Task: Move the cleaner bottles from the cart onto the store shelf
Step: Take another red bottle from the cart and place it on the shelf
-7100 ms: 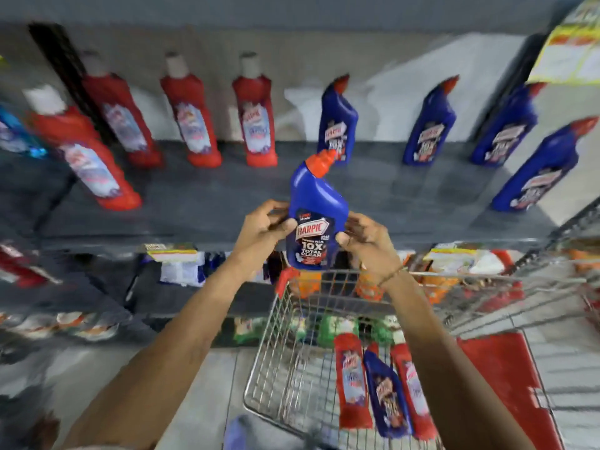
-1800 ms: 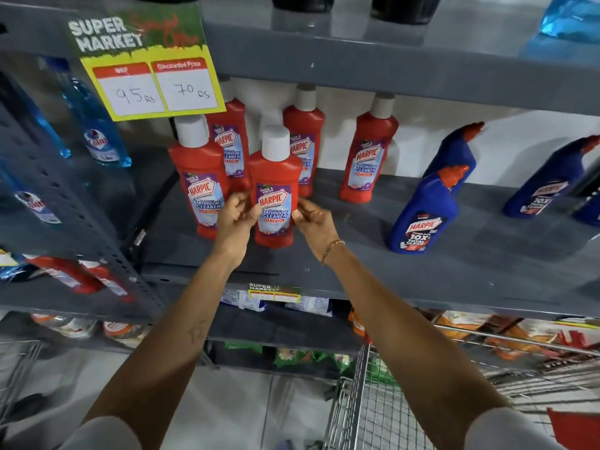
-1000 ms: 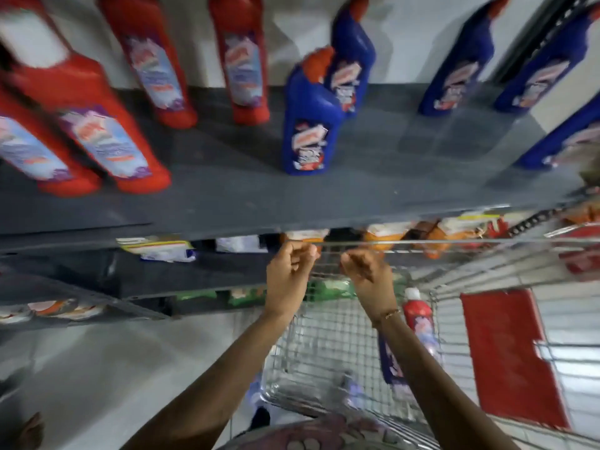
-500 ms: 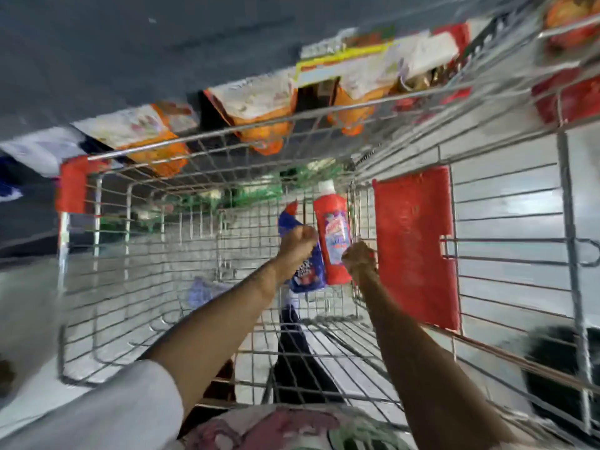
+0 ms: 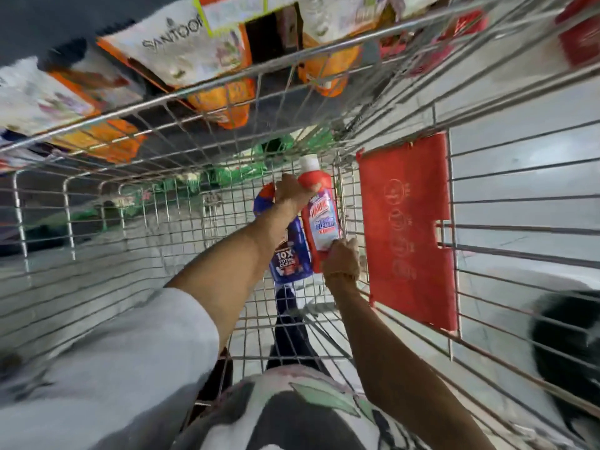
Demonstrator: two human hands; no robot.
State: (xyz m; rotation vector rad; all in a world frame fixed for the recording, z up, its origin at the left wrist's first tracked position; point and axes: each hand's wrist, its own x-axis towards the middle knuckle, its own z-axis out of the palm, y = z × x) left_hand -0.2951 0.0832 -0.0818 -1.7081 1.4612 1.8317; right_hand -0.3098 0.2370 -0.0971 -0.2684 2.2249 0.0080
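pick-up step, frame centre: left hand (image 5: 293, 191) closed on the shoulder and right hand (image 5: 342, 256) on the base of a red harpic bathroom cleaner bottle (image 5: 319, 219) inside the wire cart (image 5: 162, 102), beside a blue harpic bottle (image 5: 289, 254); next move likely required lifting it clear toward the shelf.

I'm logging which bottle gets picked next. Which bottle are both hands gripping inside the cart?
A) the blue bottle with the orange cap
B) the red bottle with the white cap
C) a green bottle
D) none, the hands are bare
B: the left hand holds the red bottle near its neck and the right hand holds its base, while the blue bottle lies beside it in the cart.
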